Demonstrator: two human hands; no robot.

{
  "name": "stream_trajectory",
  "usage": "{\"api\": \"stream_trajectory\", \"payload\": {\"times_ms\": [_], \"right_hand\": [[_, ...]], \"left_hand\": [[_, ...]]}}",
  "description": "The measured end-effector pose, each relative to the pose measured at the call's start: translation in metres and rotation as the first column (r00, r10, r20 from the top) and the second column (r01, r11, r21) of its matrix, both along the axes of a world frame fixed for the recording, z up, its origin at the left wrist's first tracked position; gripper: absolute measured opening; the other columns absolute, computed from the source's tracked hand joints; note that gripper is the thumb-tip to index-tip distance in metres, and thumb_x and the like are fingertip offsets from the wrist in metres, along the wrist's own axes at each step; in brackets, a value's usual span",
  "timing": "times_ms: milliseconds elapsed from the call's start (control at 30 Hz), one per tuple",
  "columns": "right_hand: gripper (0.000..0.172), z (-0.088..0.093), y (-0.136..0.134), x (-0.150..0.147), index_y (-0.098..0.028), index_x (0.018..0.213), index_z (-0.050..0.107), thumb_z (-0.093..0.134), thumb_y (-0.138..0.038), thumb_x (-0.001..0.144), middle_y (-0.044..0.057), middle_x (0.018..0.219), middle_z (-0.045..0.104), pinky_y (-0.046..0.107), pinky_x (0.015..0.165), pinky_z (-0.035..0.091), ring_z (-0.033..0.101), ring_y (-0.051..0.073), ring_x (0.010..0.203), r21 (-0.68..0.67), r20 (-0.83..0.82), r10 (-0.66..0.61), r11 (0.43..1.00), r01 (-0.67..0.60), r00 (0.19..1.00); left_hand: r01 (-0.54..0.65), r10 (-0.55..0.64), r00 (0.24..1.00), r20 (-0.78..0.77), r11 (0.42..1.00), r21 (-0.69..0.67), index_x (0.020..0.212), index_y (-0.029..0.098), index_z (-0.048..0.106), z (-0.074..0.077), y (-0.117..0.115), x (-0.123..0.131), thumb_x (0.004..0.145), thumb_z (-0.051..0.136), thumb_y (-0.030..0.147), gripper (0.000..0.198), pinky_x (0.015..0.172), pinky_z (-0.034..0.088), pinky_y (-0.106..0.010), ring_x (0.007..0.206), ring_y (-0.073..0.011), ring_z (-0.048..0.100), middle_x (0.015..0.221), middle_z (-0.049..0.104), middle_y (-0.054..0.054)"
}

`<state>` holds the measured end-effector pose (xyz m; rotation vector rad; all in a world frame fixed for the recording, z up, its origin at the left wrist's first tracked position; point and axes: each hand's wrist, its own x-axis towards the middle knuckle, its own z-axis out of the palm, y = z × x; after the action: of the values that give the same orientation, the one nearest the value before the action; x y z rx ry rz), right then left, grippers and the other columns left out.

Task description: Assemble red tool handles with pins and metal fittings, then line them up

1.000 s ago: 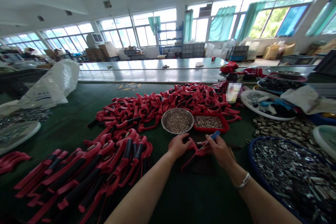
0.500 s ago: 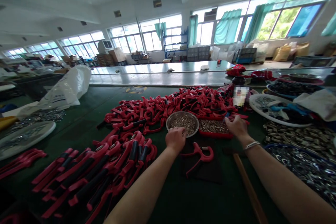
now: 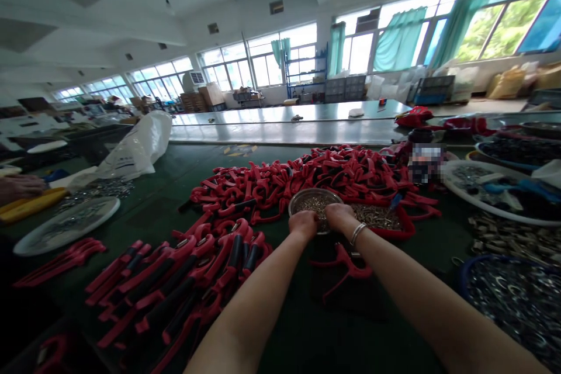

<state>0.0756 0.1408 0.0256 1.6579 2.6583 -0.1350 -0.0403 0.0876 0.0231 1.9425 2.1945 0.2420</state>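
on a green factory workbench, the left hand and right hand curl side by side over a steel bowl of small metal parts; the fingers are hidden, so any grip cannot be told. a red plastic frame lies just below.

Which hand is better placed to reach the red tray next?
The right hand, probably: it lies beside the red tray, while the left hand sits farther off by the steel bowl.

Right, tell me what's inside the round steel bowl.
Small metal parts fill the round steel bowl; the left hand and right hand hide its near side and whatever lies there.
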Motion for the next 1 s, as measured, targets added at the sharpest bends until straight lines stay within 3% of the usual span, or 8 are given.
{"api": "stream_trajectory", "payload": {"times_ms": [233, 400, 567, 700, 800, 1000], "right_hand": [[0.019, -0.006, -0.004, 0.023, -0.024, 0.088, 0.069, 0.051, -0.027, 0.080, 0.004, 0.093, 0.068, 0.026, 0.076, 0.043, 0.060, 0.018, 0.090, 0.035, -0.285, 0.019, 0.999, -0.009, 0.958], [0.023, -0.007, -0.009, 0.036, -0.020, 0.086, 0.069, 0.049, -0.030, 0.080, 0.004, 0.087, 0.070, 0.024, 0.074, 0.044, 0.062, 0.017, 0.084, 0.052, -0.485, 0.067, 0.998, -0.048, 0.872], [0.024, -0.015, -0.037, 0.074, -0.018, 0.085, 0.069, 0.049, -0.030, 0.078, 0.003, 0.084, 0.070, 0.026, 0.073, 0.047, 0.063, 0.018, 0.079, 0.016, -0.612, 0.067, 0.997, -0.072, 0.788], [0.024, -0.029, -0.067, 0.113, -0.019, 0.082, 0.069, 0.052, -0.035, 0.076, 0.004, 0.082, 0.070, 0.030, 0.071, 0.049, 0.064, 0.020, 0.077, -0.062, -0.651, -0.048, 0.998, 0.010, 0.757], [0.027, -0.039, -0.084, 0.129, -0.020, 0.084, 0.069, 0.050, -0.039, 0.078, 0.004, 0.086, 0.070, 0.031, 0.074, 0.048, 0.064, 0.021, 0.081, -0.121, -0.658, -0.136, 0.990, 0.075, 0.740], [0.030, -0.046, -0.091, 0.126, -0.020, 0.089, 0.067, 0.048, -0.041, 0.079, 0.006, 0.092, 0.068, 0.035, 0.079, 0.046, 0.062, 0.022, 0.086, -0.130, -0.697, -0.161, 0.987, 0.097, 0.699]], "left_hand": [[-0.006, 0.005, 0.999, 0.047, 1.000, 0.027, 0.088, 0.031, 0.066, -0.004, 0.003, -0.001, 0.076, 0.052, 0.047, 0.025, 0.072, 0.044, -0.027, 0.092, -0.0192, 0.059, 0.098, 0.066, -0.001], [-0.028, 0.024, 0.997, 0.071, 0.998, 0.054, 0.088, 0.029, 0.066, -0.001, 0.001, -0.003, 0.079, 0.047, 0.051, 0.030, 0.071, 0.043, -0.025, 0.090, -0.0182, 0.059, 0.095, 0.066, -0.001], [-0.045, 0.015, 0.978, 0.207, 0.989, 0.139, 0.087, 0.027, 0.066, 0.002, -0.004, 0.002, 0.079, 0.053, 0.041, 0.022, 0.072, 0.043, -0.025, 0.090, -0.0179, 0.059, 0.093, 0.067, -0.001], [0.037, -0.128, 0.917, 0.378, 0.970, 0.239, 0.089, 0.024, 0.066, -0.007, -0.025, 0.019, 0.079, 0.054, 0.032, 0.017, 0.075, 0.043, -0.023, 0.088, -0.0152, 0.059, 0.092, 0.067, 0.000], [0.145, -0.236, 0.879, 0.414, 0.960, 0.240, 0.088, 0.025, 0.067, -0.017, -0.047, 0.033, 0.079, 0.055, 0.031, 0.016, 0.075, 0.043, -0.023, 0.086, -0.0144, 0.059, 0.090, 0.068, 0.002], [0.125, -0.225, 0.889, 0.400, 0.957, 0.261, 0.092, 0.026, 0.065, -0.023, -0.069, 0.044, 0.081, 0.052, 0.028, 0.018, 0.077, 0.042, -0.022, 0.087, -0.0134, 0.059, 0.094, 0.067, 0.003]]}}
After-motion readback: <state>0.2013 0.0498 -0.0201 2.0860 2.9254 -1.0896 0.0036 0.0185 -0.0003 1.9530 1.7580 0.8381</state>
